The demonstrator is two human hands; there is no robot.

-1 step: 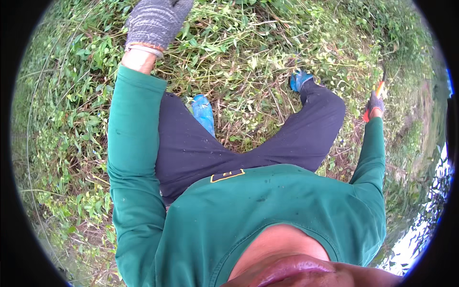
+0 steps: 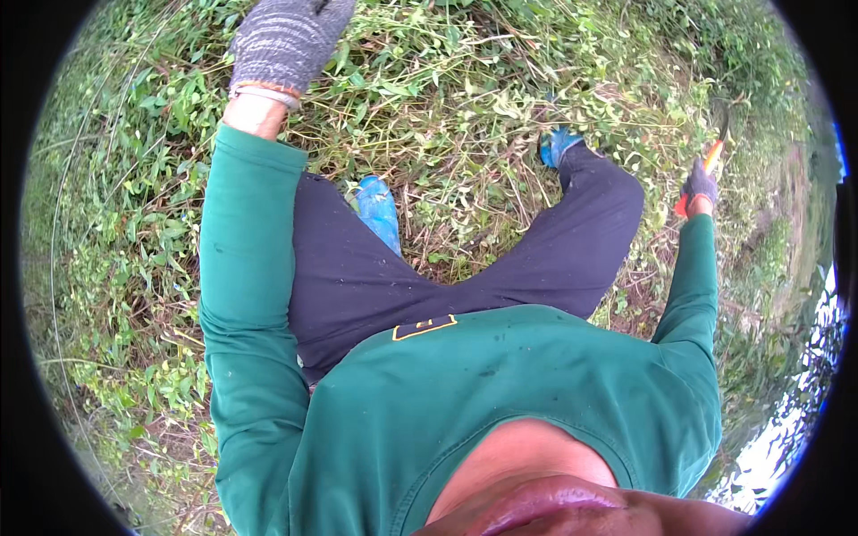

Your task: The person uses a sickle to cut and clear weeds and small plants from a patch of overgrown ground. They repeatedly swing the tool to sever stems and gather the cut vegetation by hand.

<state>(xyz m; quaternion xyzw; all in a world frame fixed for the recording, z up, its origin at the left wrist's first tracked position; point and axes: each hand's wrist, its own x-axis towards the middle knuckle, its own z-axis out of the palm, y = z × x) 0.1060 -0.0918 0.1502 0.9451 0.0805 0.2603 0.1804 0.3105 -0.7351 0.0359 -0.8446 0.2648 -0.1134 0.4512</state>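
Note:
My left hand [image 2: 288, 46], in a grey knitted glove, reaches forward over the leafy vines [image 2: 384, 54] at the upper left. The picture's upper edge cuts off most of its fingers, so what they hold, if anything, is hidden. Far out to the right, my right hand [image 2: 700, 184] wears a grey and orange glove. It is closed round the orange handle of a sickle [image 2: 714, 155], whose thin dark blade points forward and away, blurred against the plants.
My blue boots [image 2: 379, 213] stand apart among tangled green stems and dry stalks [image 2: 456, 201]. Long thin stems [image 2: 55, 268] arch along the left side. Denser bushes [image 2: 760, 54] grow at the far right, beside a patch of brownish ground [image 2: 791, 192].
The sickle has tilted a little to the right, and my right hand has shifted slightly forward. My left hand has drifted slightly to the left.

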